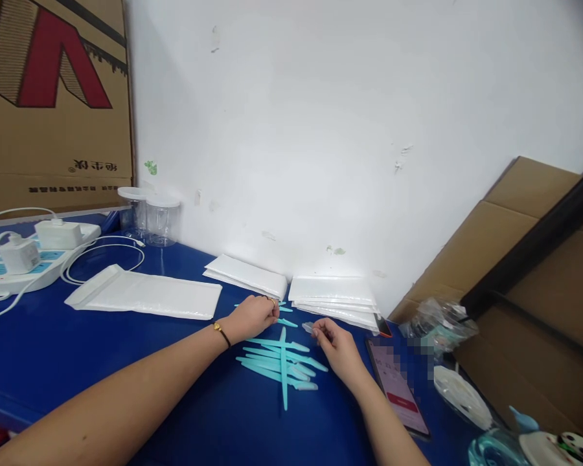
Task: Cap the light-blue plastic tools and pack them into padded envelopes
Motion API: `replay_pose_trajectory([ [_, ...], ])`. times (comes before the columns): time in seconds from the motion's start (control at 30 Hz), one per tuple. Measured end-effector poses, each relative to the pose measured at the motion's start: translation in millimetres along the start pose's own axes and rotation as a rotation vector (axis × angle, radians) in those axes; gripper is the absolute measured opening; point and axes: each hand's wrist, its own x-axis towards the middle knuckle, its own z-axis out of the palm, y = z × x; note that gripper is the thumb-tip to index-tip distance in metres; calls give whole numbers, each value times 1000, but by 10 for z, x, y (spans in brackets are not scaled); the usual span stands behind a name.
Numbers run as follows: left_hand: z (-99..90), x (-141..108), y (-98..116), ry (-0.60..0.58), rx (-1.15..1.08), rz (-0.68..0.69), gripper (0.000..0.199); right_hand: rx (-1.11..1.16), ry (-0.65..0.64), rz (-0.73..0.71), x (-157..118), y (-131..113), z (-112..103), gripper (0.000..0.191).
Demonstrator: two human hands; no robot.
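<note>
Several turquoise plastic sticks (284, 369) lie in a loose pile on the blue table, one of them crosswise over the others. Just above the pile, my left hand (260, 316) is closed near a few more turquoise sticks (287, 322); what its fingers hold, if anything, is hidden. To the right, my right hand (334, 343) pinches a small translucent piece (308, 327) between thumb and fingers. Behind my hands, white padded envelopes rest in a left stack (247, 275) and a right stack (334, 292) against the wall.
A single white envelope (148, 292) lies left of my hands. Farther left are a power strip (43, 262) with cables and clear jars (162, 221). On the right are a phone (398, 388), plastic bags (437, 323) and a blue bottle (498, 448) near cardboard.
</note>
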Motion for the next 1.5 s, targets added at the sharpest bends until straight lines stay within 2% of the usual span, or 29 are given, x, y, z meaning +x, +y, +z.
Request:
replay_pose_trajectory([
  [0.2, -29, -31, 124, 8, -51, 25, 11, 19, -21, 7, -10, -95, 11, 22],
  [0.6, -42, -21, 121, 4, -90, 10, 11, 43, -39, 12, -6, -99, 2, 24],
  [0.83, 31, -42, 242, -68, -152, 80, 11, 35, -115, -35, -20, -128, 52, 22],
  [0.9, 40, -32, 219, -50, -131, 86, 12, 8, -77, -20, 0, -58, 3, 23],
  [1.0, 17, -15, 89, 29, 5, 42, 14, -61, 90, 16, 43, 104, -139, 25],
  [1.07, -3, -11, -29, 65, 116, 4, 16, -145, 152, 31, 59, 206, -232, 23],
  [1.17, -6, -14, -162, 82, 201, -21, 21, -261, 75, 39, 49, 290, -291, 20],
  [1.3, 14, -12, -201, 83, 215, -30, 19, -310, -73, -18, 21, 284, -248, 15],
  [1.5, 3, 7, -189, 64, 188, -23, 10, -384, -80, -36, 28, 236, -193, 15],
])
